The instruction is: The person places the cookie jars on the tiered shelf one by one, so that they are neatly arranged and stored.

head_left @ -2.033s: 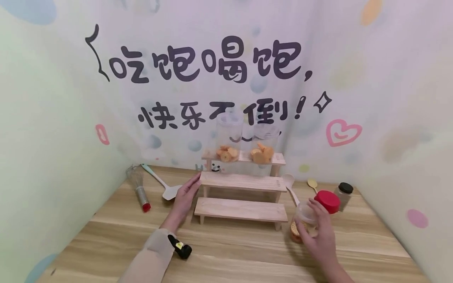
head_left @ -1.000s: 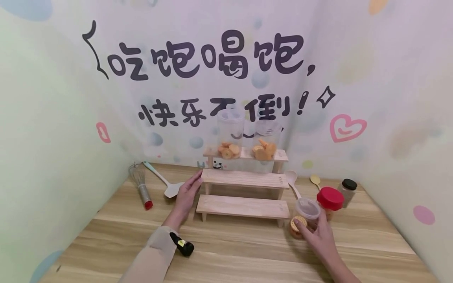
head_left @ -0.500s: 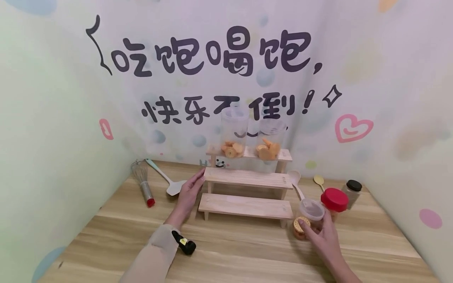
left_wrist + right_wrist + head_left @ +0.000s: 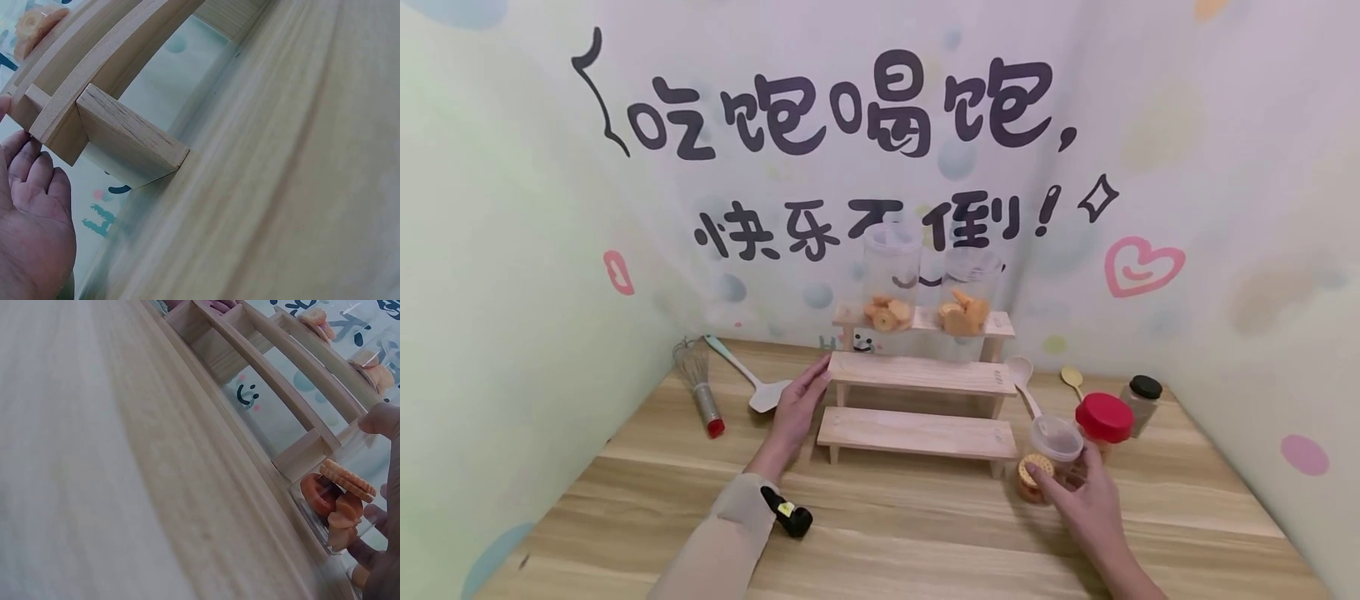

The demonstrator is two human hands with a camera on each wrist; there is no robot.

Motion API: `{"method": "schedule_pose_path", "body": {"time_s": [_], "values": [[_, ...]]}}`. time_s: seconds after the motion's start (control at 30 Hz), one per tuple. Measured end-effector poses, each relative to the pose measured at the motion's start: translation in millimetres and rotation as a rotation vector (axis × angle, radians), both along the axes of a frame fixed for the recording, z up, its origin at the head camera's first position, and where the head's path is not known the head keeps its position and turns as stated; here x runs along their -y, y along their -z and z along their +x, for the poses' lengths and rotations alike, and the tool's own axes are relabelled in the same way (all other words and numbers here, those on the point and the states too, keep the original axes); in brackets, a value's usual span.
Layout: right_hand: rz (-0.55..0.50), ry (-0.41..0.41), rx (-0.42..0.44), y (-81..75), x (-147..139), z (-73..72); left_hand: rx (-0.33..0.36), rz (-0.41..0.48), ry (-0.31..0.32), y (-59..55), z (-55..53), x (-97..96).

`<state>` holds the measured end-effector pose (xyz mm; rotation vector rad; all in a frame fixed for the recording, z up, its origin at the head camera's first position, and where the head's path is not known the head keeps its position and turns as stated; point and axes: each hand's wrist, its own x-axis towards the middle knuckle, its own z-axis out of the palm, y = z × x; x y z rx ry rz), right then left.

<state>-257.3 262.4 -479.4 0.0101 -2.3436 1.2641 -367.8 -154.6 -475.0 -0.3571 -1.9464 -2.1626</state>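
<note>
My left hand (image 4: pixel 796 410) grips the left end of the middle step of a three-tier wooden shelf stand (image 4: pixel 917 372). In the left wrist view the fingertips meet the step's corner, with the thumb partly cut off. Over at the right, my right hand (image 4: pixel 1086 492) holds a clear plastic jar (image 4: pixel 1057 439), thumb on the near side and fingers round the far side. Biscuits (image 4: pixel 342 499) show through the jar's wall low down in the right wrist view. On the top step stand two clear jars, a left one (image 4: pixel 891 271) and a right one (image 4: pixel 972 283), each with biscuits.
Behind my right hand stand a red-lidded jar (image 4: pixel 1103 418) and a small black-lidded jar (image 4: pixel 1142 404). A pale spoon (image 4: pixel 1021 375) and a yellow spoon (image 4: pixel 1072 379) lie near them. At the left lie a whisk (image 4: pixel 703 396) and a white turner (image 4: pixel 766 395). A printed curtain hangs behind.
My right hand has come down from the jar's top to its side, uncovering the rim. The left hand keeps its place at the stand. The view has shifted slightly.
</note>
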Motion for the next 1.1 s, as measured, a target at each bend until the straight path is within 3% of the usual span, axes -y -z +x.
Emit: {"method": "schedule_pose_path", "body": {"time_s": [0.27,0.47,0.7,0.8,1.1], "values": [[-0.127,0.026,-0.088,-0.4,-1,-2.0,0.006,0.014,-0.004,-1.9,-0.4,-0.7],[-0.124,0.009,-0.212,-0.3,-1,-1.9,0.000,0.003,-0.001,-2.7,-2.1,-0.9],[-0.154,-0.259,-0.362,-1.7,1,3.0,-0.003,-0.006,-0.005,-1.5,-0.7,-0.4],[-0.146,-0.341,-0.364,1.7,10,2.3,-0.011,-0.011,-0.007,-2.3,-0.2,-0.5],[-0.092,-0.456,-0.311,12.4,57,-2.2,-0.005,0.003,-0.002,1.4,-1.8,0.9]]}}
